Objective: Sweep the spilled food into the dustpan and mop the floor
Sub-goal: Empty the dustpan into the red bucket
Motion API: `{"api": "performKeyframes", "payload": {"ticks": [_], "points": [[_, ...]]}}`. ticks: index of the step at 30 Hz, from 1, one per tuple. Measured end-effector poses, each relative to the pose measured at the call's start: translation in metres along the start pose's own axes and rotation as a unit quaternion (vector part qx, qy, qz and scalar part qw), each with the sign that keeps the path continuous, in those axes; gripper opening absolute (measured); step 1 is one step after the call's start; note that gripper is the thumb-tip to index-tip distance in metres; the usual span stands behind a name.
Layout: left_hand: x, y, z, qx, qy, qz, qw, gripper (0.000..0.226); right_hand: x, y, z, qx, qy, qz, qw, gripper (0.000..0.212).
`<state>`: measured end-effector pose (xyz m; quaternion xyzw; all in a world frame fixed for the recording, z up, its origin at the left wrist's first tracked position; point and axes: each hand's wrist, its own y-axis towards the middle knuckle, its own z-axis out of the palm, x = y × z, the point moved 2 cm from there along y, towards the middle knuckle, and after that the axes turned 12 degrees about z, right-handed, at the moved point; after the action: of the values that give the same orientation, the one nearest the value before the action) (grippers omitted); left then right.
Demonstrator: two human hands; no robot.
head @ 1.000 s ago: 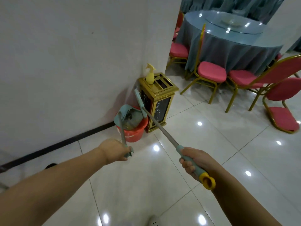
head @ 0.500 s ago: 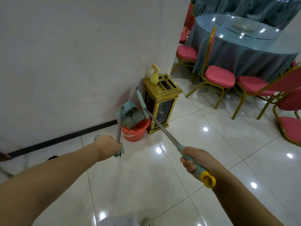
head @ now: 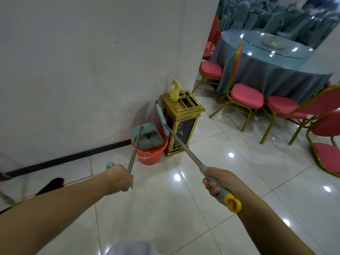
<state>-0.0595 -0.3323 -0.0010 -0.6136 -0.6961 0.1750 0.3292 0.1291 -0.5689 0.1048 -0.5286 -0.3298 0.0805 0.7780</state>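
Tilting toward the red bucket (head: pixel 149 157) — dustpan (head: pixel 147 137), broom (head: pixel 184 150) handles.

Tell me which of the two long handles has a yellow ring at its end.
The broom handle in the right hand. The dustpan handle, in the left hand, has a teal end.

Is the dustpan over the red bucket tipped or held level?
Tipped. The dustpan stands steeply over the red bucket, its comb-toothed edge on top and its lower edge inside the rim. The left hand grips its handle.
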Motion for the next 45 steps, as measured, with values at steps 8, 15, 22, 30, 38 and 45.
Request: {"api": "performKeyframes", "payload": {"ticks": [8, 15, 22, 30, 38, 45], "points": [[0.003, -0.01, -0.009, -0.026, -0.01, -0.018, 0.999, 0.041, -0.005, 0.0, 0.001, -0.007, -0.014, -0.003, 1.0, 0.014], [0.007, -0.026, -0.01, -0.11, -0.12, -0.032, 0.986, 0.031, -0.009, 0.004, 0.01, -0.009, -0.035, 0.005, 0.999, 0.015], [0.017, -0.049, -0.019, -0.303, -0.156, -0.134, 0.931, 0.033, 0.003, 0.005, 0.037, -0.023, -0.094, -0.002, 0.995, 0.009], [0.034, -0.104, -0.022, -0.394, -0.37, -0.326, 0.775, 0.023, 0.013, 0.006, 0.078, -0.038, -0.173, -0.019, 0.984, 0.008], [0.063, -0.15, -0.002, -0.408, -0.432, -0.431, 0.679, 0.022, 0.019, 0.006, 0.118, 0.026, -0.214, 0.011, 0.977, 0.01], [0.07, -0.161, 0.016, -0.376, -0.441, -0.457, 0.675, 0.019, 0.017, 0.005, 0.14, 0.066, -0.232, 0.067, 0.968, 0.016]]}}
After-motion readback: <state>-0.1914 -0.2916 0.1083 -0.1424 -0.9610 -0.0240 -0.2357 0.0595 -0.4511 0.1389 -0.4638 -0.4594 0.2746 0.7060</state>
